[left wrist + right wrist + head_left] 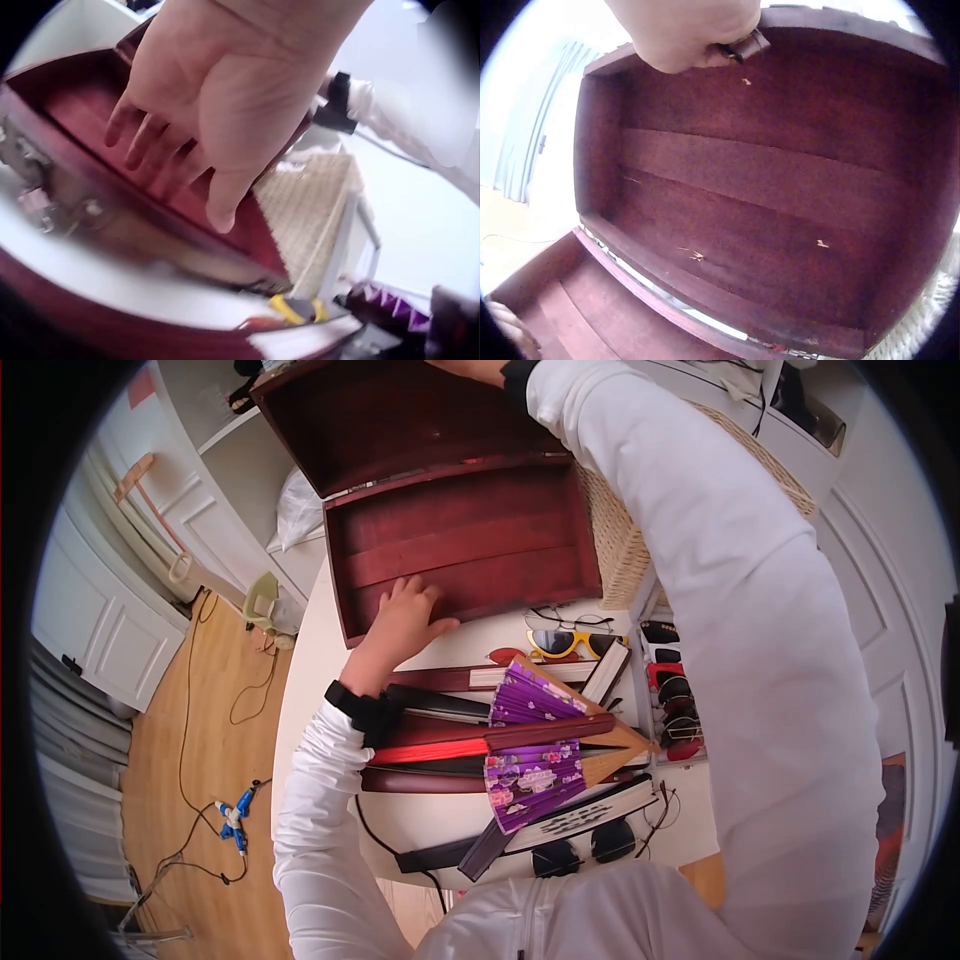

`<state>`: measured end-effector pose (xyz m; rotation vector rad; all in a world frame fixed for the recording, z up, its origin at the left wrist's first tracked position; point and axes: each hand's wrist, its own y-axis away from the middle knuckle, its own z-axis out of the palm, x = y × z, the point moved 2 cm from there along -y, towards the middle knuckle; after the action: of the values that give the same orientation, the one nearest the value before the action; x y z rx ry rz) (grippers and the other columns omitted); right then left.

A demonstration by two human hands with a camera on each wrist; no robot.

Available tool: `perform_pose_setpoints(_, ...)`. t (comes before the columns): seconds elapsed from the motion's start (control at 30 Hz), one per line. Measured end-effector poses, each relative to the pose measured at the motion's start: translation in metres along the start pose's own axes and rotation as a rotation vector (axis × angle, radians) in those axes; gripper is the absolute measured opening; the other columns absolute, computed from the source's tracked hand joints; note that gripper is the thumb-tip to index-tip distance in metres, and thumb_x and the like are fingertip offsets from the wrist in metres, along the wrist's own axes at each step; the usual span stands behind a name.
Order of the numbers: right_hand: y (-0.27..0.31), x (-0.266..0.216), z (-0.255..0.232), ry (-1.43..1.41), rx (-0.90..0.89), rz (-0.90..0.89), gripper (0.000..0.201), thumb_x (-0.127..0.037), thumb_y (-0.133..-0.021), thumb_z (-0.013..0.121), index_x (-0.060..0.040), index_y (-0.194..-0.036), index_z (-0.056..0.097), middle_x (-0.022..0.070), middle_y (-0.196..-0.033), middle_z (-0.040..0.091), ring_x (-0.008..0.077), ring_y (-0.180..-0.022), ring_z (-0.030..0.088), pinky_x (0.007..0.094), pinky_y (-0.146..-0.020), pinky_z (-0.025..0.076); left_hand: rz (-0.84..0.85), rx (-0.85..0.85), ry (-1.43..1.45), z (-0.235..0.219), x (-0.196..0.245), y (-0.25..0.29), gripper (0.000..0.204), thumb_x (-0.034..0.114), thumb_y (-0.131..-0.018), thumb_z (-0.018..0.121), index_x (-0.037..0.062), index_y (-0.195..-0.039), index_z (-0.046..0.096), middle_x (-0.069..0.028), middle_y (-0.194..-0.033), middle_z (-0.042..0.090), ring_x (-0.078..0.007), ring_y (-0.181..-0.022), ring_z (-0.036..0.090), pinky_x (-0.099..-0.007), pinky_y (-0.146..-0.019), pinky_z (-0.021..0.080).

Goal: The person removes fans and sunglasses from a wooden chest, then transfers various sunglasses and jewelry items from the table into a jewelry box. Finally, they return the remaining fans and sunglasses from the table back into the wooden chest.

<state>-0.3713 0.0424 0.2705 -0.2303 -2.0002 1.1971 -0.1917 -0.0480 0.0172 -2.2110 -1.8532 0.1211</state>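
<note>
A dark red wooden box lies with its lid raised; its inside shows bare red boards. My left hand reaches over the box's front wall, fingers spread and pointing into it. In the left wrist view, that hand has its palm toward the camera, holding nothing. At the top of the head view, my right hand is at the lid's far edge. The right wrist view shows the right hand gripping the lid's rim beside a small strap tab, its fingers hidden behind the rim.
Folded fans and an opened purple floral fan lie in front of the box. Near them are yellow sunglasses, dark sunglasses and a tray of glasses. A wicker basket stands right of the box.
</note>
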Motion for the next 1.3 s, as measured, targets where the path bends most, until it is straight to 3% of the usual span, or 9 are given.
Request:
perform_pose_setpoints(0.3,0.040,-0.043,0.021,-0.041,-0.197,0.134,0.021,-0.011,-0.080,0.052,-0.0056,-0.100,0.056,0.0132,-0.098,0.058,0.0310,-0.097,0.055,0.0428,-0.075,0.047,0.096,-0.136,0.448,0.016,-0.029,0.000,0.032,0.017,-0.075,0.068,-0.0016,-0.101,0.064,-0.0205,-0.098,0.062,-0.0360,-0.096,0.056,-0.0383,-0.086,0.044)
perform_pose_setpoints(0.37,0.055,-0.040,0.031,0.027,-0.101,0.061,0.022,-0.009,-0.079,0.054,-0.0097,-0.100,0.057,0.0084,-0.092,0.058,0.0289,-0.081,0.059,0.0415,-0.064,0.050,0.132,-0.217,0.428,0.008,-0.023,0.003,0.032,0.014,-0.074,0.069,-0.0023,-0.102,0.063,-0.0211,-0.099,0.062,-0.0370,-0.095,0.057,-0.0388,-0.085,0.045)
perform_pose_setpoints(0.4,0.060,-0.040,0.031,0.015,-0.295,0.114,0.033,-0.009,-0.080,0.052,-0.0115,-0.113,0.049,0.0097,-0.101,0.055,0.0312,-0.091,0.056,0.0436,-0.072,0.049,0.154,-0.222,0.422,0.008,-0.024,0.005,0.032,0.013,-0.074,0.068,-0.0026,-0.102,0.063,-0.0213,-0.099,0.061,-0.0377,-0.095,0.057,-0.0389,-0.085,0.045)
perform_pose_setpoints(0.53,0.073,-0.049,0.027,-0.006,-0.324,0.139,0.031,-0.007,-0.079,0.054,-0.0089,-0.109,0.051,0.0122,-0.099,0.055,0.0334,-0.091,0.057,0.0450,-0.073,0.048,0.186,-0.294,0.456,0.002,-0.024,0.008,0.035,0.014,-0.076,0.069,-0.0032,-0.105,0.062,-0.0192,-0.099,0.062,-0.0333,-0.093,0.059,-0.0361,-0.081,0.046)
perform_pose_setpoints(0.6,0.076,-0.051,0.033,-0.004,-0.352,0.142,0.031,-0.009,-0.077,0.059,-0.0088,-0.107,0.052,0.0122,-0.099,0.057,0.0342,-0.091,0.057,0.0466,-0.074,0.048,-0.024,-0.457,0.525,-0.018,-0.010,0.012,0.034,0.013,-0.076,0.068,-0.0026,-0.106,0.062,-0.0201,-0.104,0.061,-0.0351,-0.100,0.057,-0.0363,-0.088,0.044)
perform_pose_setpoints(0.97,0.091,-0.008,0.079,0.204,-0.497,0.276,0.032,-0.017,-0.081,0.056,-0.0104,-0.113,0.054,0.0138,-0.107,0.058,0.0319,-0.103,0.055,0.0581,-0.087,0.036,0.012,-0.457,0.482,-0.013,-0.016,0.016,0.035,0.011,-0.075,0.068,-0.0026,-0.107,0.062,-0.0204,-0.105,0.061,-0.0349,-0.101,0.057,-0.0364,-0.089,0.043)
perform_pose_setpoints(1.03,0.098,-0.002,0.064,0.248,-0.569,0.246,0.032,-0.017,-0.081,0.055,-0.0091,-0.112,0.055,0.0138,-0.109,0.057,0.0313,-0.106,0.052,0.0639,-0.088,0.032,0.052,-0.432,0.450,-0.013,-0.019,0.016,0.036,0.011,-0.075,0.068,-0.0028,-0.107,0.061,-0.0206,-0.105,0.061,-0.0354,-0.101,0.056,-0.0366,-0.089,0.043)
perform_pose_setpoints(1.17,0.096,-0.010,-0.021,0.093,-0.617,0.223,0.026,-0.010,-0.077,0.055,-0.0031,-0.102,0.056,0.0168,-0.102,0.056,0.0320,-0.101,0.053,0.0447,-0.082,0.044,0.170,-0.408,0.407,-0.004,-0.025,0.014,0.041,0.018,-0.075,0.070,-0.0029,-0.108,0.060,-0.0216,-0.104,0.061,-0.0358,-0.101,0.057,-0.0374,-0.086,0.045)
perform_pose_setpoints(1.3,0.102,-0.023,-0.119,-0.328,-0.980,0.231,0.029,-0.008,-0.079,0.053,0.0056,-0.105,0.054,0.0244,-0.100,0.059,0.0392,-0.095,0.057,0.0417,-0.082,0.047,0.063,-0.321,0.569,-0.034,-0.022,0.014,0.043,0.025,-0.079,0.070,-0.0013,-0.111,0.059,-0.0144,-0.109,0.061,-0.0244,-0.098,0.060,-0.0334,-0.085,0.046)
